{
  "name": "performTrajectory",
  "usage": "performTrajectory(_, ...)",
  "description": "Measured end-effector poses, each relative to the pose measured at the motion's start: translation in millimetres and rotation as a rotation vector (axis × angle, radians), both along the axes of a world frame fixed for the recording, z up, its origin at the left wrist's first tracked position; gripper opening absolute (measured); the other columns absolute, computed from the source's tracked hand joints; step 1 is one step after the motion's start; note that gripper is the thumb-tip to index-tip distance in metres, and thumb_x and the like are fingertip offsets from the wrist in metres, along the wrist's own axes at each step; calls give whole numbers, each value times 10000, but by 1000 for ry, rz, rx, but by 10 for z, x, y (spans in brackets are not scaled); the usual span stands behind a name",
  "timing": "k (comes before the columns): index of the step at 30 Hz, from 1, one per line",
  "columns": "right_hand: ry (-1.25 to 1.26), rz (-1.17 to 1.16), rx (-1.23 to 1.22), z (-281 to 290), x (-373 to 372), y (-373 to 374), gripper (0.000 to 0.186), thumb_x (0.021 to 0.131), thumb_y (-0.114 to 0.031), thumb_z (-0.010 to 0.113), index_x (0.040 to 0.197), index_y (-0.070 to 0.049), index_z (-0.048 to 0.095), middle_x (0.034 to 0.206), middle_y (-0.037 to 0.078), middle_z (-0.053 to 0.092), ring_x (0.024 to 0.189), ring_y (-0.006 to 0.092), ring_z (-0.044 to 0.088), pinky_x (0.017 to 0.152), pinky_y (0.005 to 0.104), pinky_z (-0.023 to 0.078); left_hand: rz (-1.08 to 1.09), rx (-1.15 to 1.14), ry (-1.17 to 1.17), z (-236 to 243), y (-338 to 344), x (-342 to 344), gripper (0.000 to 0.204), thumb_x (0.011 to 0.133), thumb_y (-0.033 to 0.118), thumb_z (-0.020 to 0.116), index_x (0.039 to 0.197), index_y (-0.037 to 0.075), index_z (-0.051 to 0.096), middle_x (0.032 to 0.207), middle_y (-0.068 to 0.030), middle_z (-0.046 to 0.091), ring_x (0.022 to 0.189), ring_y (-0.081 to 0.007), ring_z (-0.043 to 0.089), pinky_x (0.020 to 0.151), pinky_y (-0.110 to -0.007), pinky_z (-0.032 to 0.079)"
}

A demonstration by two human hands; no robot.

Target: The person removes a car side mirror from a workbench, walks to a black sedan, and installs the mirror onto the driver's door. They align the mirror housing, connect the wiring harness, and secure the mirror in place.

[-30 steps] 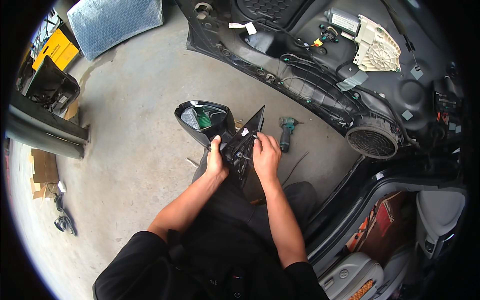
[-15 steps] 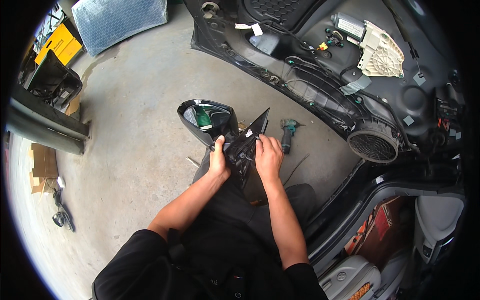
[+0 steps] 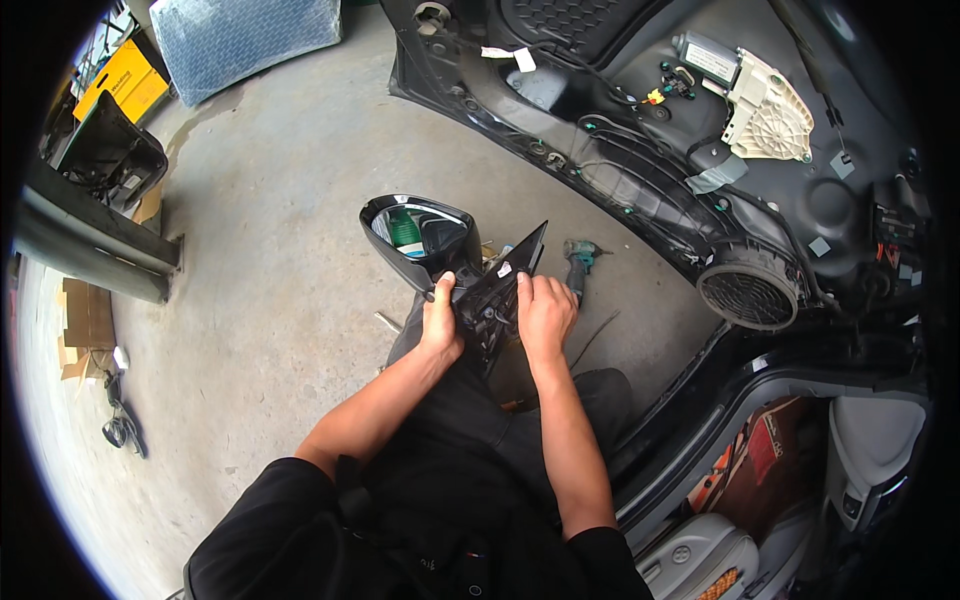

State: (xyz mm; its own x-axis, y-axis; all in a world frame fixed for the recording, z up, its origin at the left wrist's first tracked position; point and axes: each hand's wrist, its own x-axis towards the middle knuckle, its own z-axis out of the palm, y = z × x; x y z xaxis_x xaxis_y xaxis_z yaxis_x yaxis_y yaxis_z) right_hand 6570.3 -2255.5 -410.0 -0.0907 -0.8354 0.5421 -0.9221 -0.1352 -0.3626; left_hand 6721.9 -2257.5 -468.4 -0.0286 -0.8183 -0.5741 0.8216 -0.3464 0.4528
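A black car side mirror (image 3: 418, 235) rests tilted over my lap, its glass facing up and showing a green reflection. My left hand (image 3: 440, 318) is closed around the lower edge of the mirror housing, thumb on top. At the mirror's triangular mounting base (image 3: 510, 275), my right hand (image 3: 546, 308) has its fingers curled over the right edge, pinching it. The palm side of the right hand and the underside of the base are hidden. Just beyond the right hand, a teal and black cordless power tool (image 3: 580, 263) lies on the floor.
To the right stands an opened car door (image 3: 620, 150) with a round speaker (image 3: 748, 285) and a white window regulator motor (image 3: 772, 115). A metal post base (image 3: 100, 245), cardboard box (image 3: 88, 325) and bubble-wrapped panel (image 3: 245, 45) are on the left. The car seat (image 3: 700, 555) is lower right.
My right hand has shifted slightly right along the base's edge, its fingers more curled. The mirror has barely moved, and the whole view has shifted a little.
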Motion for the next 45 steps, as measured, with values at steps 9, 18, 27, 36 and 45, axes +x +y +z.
performTrajectory(9, 1, -11, 87, 9, -20, 33, 219, 904, -256, 662, 821, -54, 648, 795, 110, 635, 793, 320, 631, 741, 452, 459, 4, -26, 37, 7, 15, 10, 343, 949, 351, 621, 1135, 66, 575, 1091, -114, 665, 985, -272, 656, 876, -455, 542)
performTrajectory(18, 58, 123, 90, 57, -95, 14, 188, 900, -243, 664, 866, -60, 640, 867, 101, 627, 837, 330, 620, 763, 450, 451, -4, -10, 22, -4, 10, 9, 327, 944, 347, 629, 1130, 84, 574, 1074, -99, 662, 977, -259, 650, 879, -445, 539)
performTrajectory(27, 31, 180, -9, 201, -67, -25, 308, 952, -292, 602, 768, -46, 625, 760, 127, 631, 768, 336, 617, 742, 459, 445, 19, -18, 4, -23, 7, 19, 315, 940, 339, 637, 1121, 88, 578, 1076, -96, 662, 984, -256, 648, 883, -439, 537)
performTrajectory(36, 59, 164, 80, 228, -88, -29, 320, 955, -291, 596, 758, -40, 613, 766, 141, 653, 773, 356, 636, 736, 473, 468, 26, -35, 8, 30, 25, 19, 303, 947, 325, 631, 1116, 76, 590, 1052, -103, 677, 958, -261, 661, 870, -442, 543)
performTrajectory(45, 119, 157, 153, 135, -113, -62, 310, 946, -277, 592, 737, -53, 635, 721, 135, 661, 716, 343, 646, 726, 472, 478, 18, -30, -10, 68, 44, 22, 338, 957, 349, 614, 1107, 48, 594, 1047, -126, 681, 926, -268, 675, 840, -445, 561)
